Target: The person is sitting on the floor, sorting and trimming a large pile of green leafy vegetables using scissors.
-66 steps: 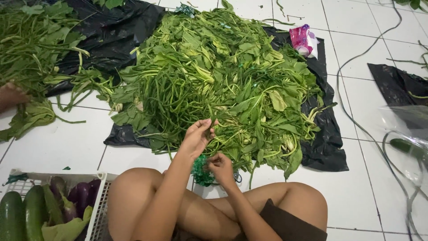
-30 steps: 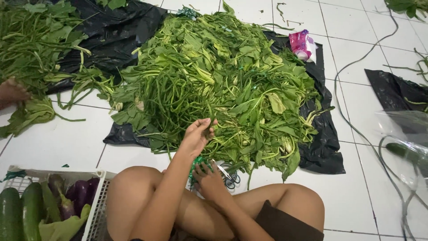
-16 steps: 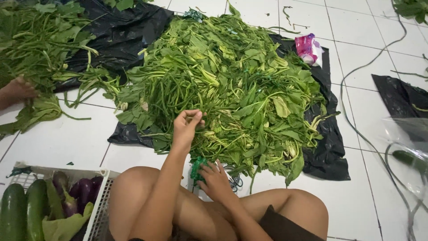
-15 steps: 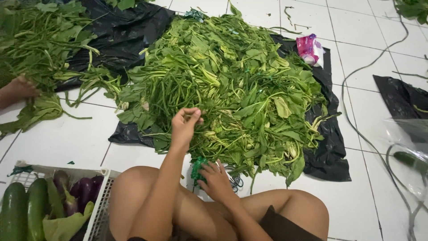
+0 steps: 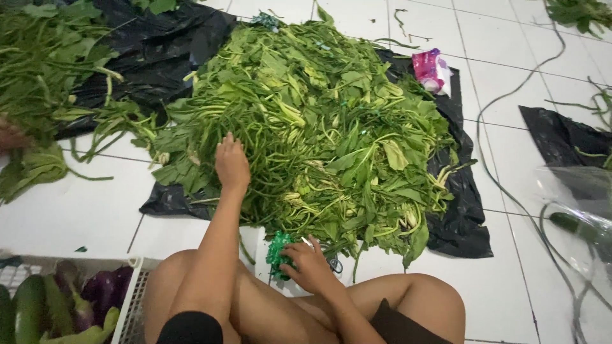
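A big heap of green leafy stems [image 5: 319,121] lies on black plastic sheeting [image 5: 456,210] spread over the white tiled floor. My left hand [image 5: 231,164] reaches into the near left side of the heap, fingers curled among the stems. My right hand [image 5: 310,264] rests low by my knees, closed on a small bunch of shiny green ties [image 5: 278,252]. My bare legs [image 5: 408,306] are folded in front of me.
A second pile of greens [image 5: 44,76] lies at the left, where another person's hand [image 5: 9,135] shows at the edge. A white crate [image 5: 131,306] holds aubergines and cucumbers at bottom left. A pink packet [image 5: 430,69] lies behind the heap. Clear plastic bag [image 5: 574,210] at right.
My left hand has left my right hand and moved up and left into the heap. My right hand has stayed near my knees with the green ties.
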